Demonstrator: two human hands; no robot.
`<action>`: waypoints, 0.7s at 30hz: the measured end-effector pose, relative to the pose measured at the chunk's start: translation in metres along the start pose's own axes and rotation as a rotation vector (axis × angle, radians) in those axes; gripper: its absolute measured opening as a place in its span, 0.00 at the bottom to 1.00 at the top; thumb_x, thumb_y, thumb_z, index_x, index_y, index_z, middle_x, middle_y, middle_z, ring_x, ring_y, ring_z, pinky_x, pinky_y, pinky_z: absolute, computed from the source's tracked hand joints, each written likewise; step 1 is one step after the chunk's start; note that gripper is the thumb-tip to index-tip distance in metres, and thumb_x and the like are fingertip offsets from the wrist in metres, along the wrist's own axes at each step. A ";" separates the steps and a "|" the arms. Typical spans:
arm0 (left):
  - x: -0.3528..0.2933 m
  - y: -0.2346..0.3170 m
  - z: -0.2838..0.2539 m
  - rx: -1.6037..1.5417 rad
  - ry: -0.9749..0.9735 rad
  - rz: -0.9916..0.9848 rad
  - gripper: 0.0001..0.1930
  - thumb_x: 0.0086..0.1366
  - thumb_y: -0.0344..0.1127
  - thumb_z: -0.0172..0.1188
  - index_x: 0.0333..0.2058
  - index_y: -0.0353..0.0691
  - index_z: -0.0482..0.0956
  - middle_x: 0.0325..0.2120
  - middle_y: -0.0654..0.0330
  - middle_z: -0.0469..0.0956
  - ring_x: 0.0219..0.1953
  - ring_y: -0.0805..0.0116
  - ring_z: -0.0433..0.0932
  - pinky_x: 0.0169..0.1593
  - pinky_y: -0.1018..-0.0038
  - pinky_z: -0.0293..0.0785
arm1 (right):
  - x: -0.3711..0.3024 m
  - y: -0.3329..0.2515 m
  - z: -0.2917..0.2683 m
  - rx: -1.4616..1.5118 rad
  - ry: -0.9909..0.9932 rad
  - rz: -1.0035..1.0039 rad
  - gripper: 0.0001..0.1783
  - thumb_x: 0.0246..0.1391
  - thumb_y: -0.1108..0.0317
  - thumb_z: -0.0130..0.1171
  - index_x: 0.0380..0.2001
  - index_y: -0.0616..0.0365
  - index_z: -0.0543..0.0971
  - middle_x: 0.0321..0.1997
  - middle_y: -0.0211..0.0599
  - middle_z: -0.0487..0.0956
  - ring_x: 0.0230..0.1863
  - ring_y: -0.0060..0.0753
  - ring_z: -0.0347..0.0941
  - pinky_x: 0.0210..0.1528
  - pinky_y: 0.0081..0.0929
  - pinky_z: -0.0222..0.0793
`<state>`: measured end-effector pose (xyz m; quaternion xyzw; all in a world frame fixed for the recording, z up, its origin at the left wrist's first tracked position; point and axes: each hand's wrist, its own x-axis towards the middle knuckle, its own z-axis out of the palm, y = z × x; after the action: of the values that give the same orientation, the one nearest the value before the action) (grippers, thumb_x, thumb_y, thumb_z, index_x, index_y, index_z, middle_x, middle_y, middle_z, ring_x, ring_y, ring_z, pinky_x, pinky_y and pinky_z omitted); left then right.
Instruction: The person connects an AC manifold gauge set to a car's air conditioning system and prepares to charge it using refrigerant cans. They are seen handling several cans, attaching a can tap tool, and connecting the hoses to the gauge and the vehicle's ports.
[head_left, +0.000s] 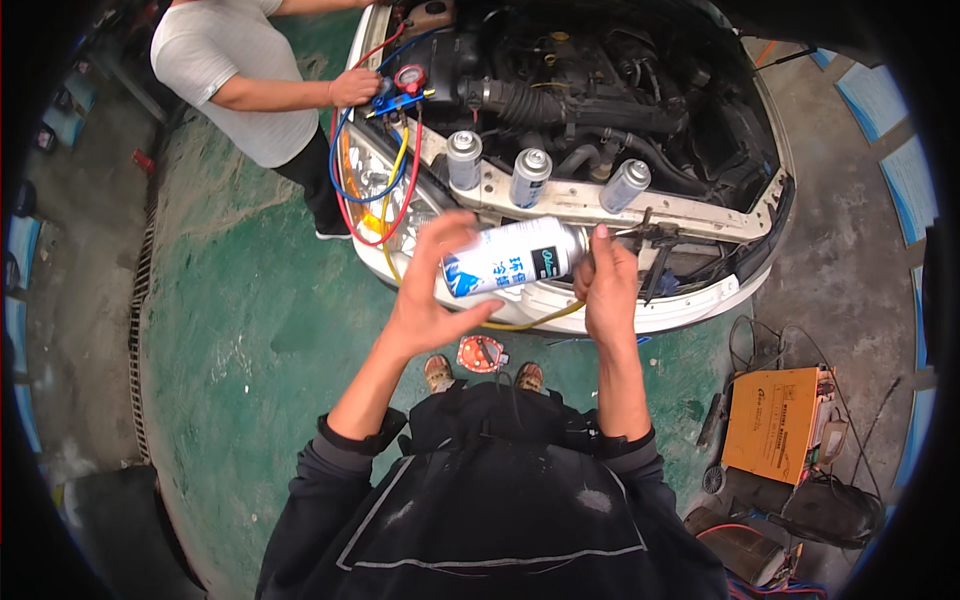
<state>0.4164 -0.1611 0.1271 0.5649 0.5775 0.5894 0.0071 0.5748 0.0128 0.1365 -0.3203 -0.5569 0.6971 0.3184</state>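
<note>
A white spray-type can with blue print lies nearly sideways in front of me, its neck toward the right. My right hand is closed round a small fitting at the can's neck; the fitting itself is mostly hidden by the fingers. Around the can's base end, my left hand is spread, thumb below and fingers above, slightly blurred. Its thumb appears apart from the can. A yellow hose runs up to my right hand. Three similar cans stand along the car's front crossmember: left, middle, right.
A white car's engine bay stands uncovered ahead. At left, a person touches a gauge manifold with red, blue and yellow hoses. An orange machine with cables sits at right. An orange-red round object lies near my feet.
</note>
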 end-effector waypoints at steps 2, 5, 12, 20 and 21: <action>-0.004 -0.002 0.003 -0.437 0.213 -0.391 0.30 0.69 0.46 0.60 0.61 0.33 0.63 0.57 0.51 0.72 0.57 0.59 0.74 0.59 0.61 0.72 | -0.003 -0.003 0.004 -0.034 0.006 -0.056 0.25 0.72 0.51 0.51 0.20 0.48 0.61 0.13 0.17 0.55 0.13 0.13 0.47 0.15 0.20 0.41; -0.006 -0.018 -0.012 -0.871 -0.089 -0.872 0.27 0.76 0.52 0.45 0.59 0.32 0.64 0.46 0.49 0.77 0.42 0.67 0.82 0.41 0.70 0.81 | -0.002 -0.002 0.005 -0.088 0.025 -0.123 0.25 0.72 0.51 0.50 0.20 0.48 0.62 0.13 0.16 0.55 0.13 0.12 0.47 0.15 0.20 0.41; -0.003 -0.008 -0.018 0.131 -0.066 0.042 0.35 0.54 0.29 0.74 0.59 0.36 0.66 0.56 0.49 0.72 0.59 0.53 0.74 0.58 0.62 0.74 | -0.002 -0.008 0.010 0.007 0.021 0.019 0.24 0.73 0.51 0.48 0.22 0.48 0.63 0.13 0.16 0.54 0.13 0.12 0.45 0.15 0.20 0.40; 0.012 -0.012 -0.009 -1.332 0.125 -0.890 0.33 0.75 0.62 0.37 0.60 0.37 0.67 0.48 0.45 0.80 0.40 0.47 0.83 0.38 0.64 0.83 | -0.005 -0.031 0.022 -0.098 0.021 -0.080 0.25 0.72 0.51 0.49 0.22 0.54 0.67 0.15 0.18 0.59 0.17 0.13 0.50 0.19 0.21 0.46; 0.011 -0.007 -0.004 -1.320 0.134 -0.889 0.32 0.76 0.59 0.37 0.60 0.35 0.67 0.47 0.46 0.80 0.35 0.49 0.83 0.34 0.68 0.82 | -0.007 -0.038 0.022 -0.173 0.033 -0.111 0.27 0.73 0.52 0.48 0.21 0.59 0.69 0.16 0.20 0.62 0.20 0.13 0.53 0.22 0.24 0.50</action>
<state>0.4046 -0.1542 0.1309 0.1244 0.2797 0.7843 0.5396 0.5642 0.0013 0.1787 -0.3268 -0.6266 0.6222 0.3370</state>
